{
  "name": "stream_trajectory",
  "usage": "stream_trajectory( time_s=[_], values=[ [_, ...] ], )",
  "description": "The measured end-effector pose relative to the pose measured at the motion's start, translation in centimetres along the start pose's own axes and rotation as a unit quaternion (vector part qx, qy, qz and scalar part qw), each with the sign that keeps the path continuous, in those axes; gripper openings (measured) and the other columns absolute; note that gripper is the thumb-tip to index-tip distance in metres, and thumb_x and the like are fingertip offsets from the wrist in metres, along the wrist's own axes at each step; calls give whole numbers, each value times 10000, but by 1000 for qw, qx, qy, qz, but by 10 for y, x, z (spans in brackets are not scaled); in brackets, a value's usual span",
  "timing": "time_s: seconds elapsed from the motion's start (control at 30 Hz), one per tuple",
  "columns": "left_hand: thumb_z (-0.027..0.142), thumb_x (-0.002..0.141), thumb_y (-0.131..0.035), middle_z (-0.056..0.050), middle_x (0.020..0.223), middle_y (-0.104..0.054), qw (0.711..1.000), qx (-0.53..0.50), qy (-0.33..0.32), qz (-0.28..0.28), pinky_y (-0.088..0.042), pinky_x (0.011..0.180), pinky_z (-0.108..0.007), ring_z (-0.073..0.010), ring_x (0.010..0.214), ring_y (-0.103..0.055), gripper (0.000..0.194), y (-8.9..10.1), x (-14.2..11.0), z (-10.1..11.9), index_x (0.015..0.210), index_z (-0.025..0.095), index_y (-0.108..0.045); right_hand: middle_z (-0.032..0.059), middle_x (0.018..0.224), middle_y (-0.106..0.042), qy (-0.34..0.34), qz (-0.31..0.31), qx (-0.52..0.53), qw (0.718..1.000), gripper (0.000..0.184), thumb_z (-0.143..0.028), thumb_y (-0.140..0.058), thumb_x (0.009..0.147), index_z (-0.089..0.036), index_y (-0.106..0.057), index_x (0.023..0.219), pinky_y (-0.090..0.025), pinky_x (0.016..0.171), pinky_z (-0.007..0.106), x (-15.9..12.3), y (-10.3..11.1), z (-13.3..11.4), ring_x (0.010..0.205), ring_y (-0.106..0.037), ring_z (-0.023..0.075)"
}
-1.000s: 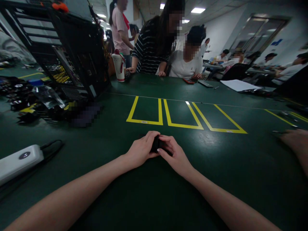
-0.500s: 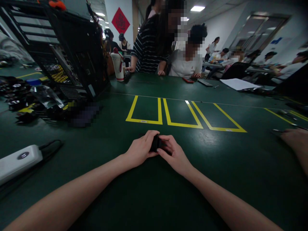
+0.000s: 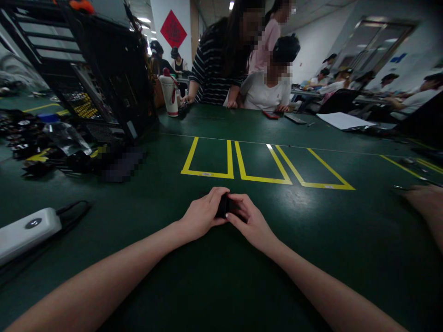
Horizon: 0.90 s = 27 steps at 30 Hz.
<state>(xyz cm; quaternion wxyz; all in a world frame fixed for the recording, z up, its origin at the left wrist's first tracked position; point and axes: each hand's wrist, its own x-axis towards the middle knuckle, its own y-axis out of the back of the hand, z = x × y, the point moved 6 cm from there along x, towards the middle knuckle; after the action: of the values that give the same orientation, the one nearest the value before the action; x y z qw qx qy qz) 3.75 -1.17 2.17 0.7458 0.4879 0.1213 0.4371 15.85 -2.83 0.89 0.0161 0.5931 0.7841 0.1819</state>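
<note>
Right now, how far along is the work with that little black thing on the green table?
Nothing looks finished: the three yellow boxes marked on the table hold nothing. In hand, the left hand and right hand together grip a small black part just above the table; what they are doing to it is hidden. What is left cannot be told from here.

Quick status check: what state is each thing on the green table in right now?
Small black object: gripped between both hands, low over the table.
Left hand: closed on the object.
Right hand: closed on the object.
White power strip: lying flat, black cable attached.
Black open-frame computer case: standing, tilted.
White cup with red lid: upright.
</note>
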Motion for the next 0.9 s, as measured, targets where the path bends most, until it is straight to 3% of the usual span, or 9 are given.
stream_trajectory(
  time_s=[0.17,0.43,0.7,0.9],
  values=[
    [295,761,-619,-54,1215,-433,1000,-2,-2,-2,-509,798,-397,-228,1016,-549,598,0,0,1,1215,257,-232,17,1135,-486,14,9,12,1000,265,-158,-551,799,-267,-498,1035,-461,949,377,-1,1,-2,1087,-523,174],
    [301,764,-619,-55,1214,-434,1000,-10,-2,-3,-506,802,-399,-228,1019,-547,597,0,0,0,1217,255,-232,38,1180,-477,-14,-8,-14,1000,380,-182,-526,823,-283,-426,1176,-455,953,408,-1,0,0,1110,-507,190],
    [300,772,-610,-61,1218,-430,1000,-11,-7,-3,-507,802,-395,-225,1018,-547,585,1,0,1,1219,246,-235,19,1163,-470,13,1,0,1000,253,-151,-530,810,-264,-488,1032,-464,946,380,-1,0,-1,1098,-518,178],
    [289,758,-624,-59,1215,-433,1000,-11,-2,0,-514,781,-388,-230,1013,-546,616,-1,0,-1,1233,247,-234,40,1184,-488,-11,-5,-22,1000,404,-177,-510,827,-284,-406,1202,-455,954,396,0,0,0,1111,-510,185]
  ],
)
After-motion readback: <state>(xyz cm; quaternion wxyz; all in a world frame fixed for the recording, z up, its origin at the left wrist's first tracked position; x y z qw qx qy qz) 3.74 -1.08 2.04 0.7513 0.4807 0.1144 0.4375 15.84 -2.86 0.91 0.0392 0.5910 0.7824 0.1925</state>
